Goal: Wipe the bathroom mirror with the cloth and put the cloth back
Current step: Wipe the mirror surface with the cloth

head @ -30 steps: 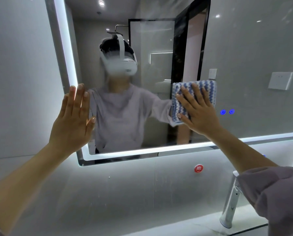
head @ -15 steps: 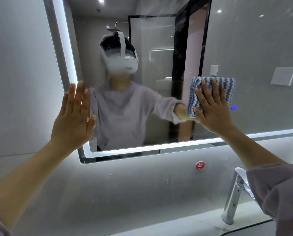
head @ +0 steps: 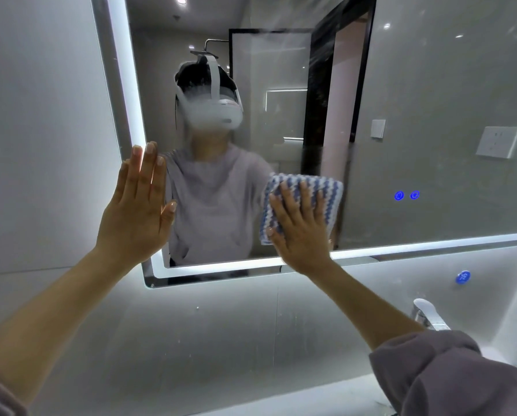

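Note:
A lit-edged bathroom mirror (head: 431, 85) fills the upper part of the head view. My right hand (head: 302, 229) presses a folded blue-and-white striped cloth (head: 326, 190) flat against the lower middle of the glass, fingers straight and spread. My left hand (head: 137, 208) rests flat with straight fingers on the mirror's lower left edge, over the light strip. The glass reflects a person wearing a white headset.
Two blue touch buttons (head: 406, 195) glow on the mirror to the right of the cloth. A chrome tap (head: 428, 316) rises at the lower right, partly behind my sleeve. A blue round sticker (head: 462, 277) sits on the wall below the mirror.
My right hand has slid the cloth leftward and down across the glass, uncovering the blue buttons. My left hand has stayed on the mirror's left edge.

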A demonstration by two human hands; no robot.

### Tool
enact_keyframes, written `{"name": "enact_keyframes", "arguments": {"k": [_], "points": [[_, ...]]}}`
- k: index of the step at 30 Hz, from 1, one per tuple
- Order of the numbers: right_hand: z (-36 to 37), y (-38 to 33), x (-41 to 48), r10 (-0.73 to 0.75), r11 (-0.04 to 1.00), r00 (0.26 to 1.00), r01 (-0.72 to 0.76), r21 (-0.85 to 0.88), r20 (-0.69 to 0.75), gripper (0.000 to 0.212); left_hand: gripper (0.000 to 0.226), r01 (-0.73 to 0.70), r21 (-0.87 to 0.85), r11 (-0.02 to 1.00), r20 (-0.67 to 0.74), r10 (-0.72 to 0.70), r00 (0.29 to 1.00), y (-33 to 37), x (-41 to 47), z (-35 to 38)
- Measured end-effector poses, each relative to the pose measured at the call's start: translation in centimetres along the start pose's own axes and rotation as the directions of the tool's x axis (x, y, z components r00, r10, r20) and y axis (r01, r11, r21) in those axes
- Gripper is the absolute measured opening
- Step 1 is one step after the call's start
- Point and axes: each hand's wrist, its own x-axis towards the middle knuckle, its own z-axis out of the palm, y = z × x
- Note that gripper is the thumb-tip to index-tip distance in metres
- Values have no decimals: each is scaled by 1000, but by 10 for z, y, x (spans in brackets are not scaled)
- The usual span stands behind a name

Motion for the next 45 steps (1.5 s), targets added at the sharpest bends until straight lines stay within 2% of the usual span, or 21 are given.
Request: {"name": "enact_keyframes", "arguments": {"k": [3, 8, 21, 27, 37, 45], "points": [[8, -35, 1, -29, 998, 999, 27, 61, 27, 59, 64, 4, -4, 1000, 4, -4, 1000, 0, 0, -1], [12, -73, 8, -115, 993, 992, 114, 24, 60, 56, 64, 9, -10, 1000, 12, -9, 1000, 1, 0, -1], [8, -64, 8, -178, 984, 984, 179, -20, 26, 55, 67, -6, -7, 1000, 16, 6, 1000, 1, 0, -3], [12, -27, -13, -188, 981, 982, 189, -48, 35, 56, 68, -10, -8, 1000, 26, 10, 1000, 1, 1, -5], [-5, 81, -72, -136, 976, 986, 150, -159, 97, 62, 66, -7, -22, 1000, 3, 7, 1000, 1, 0, -3], [-16, 146, -108, -2, 980, 994, 24, -197, 112, 57, 66, -2, -5, 1000, 11, 2, 1000, 0, -1, -4]]}}
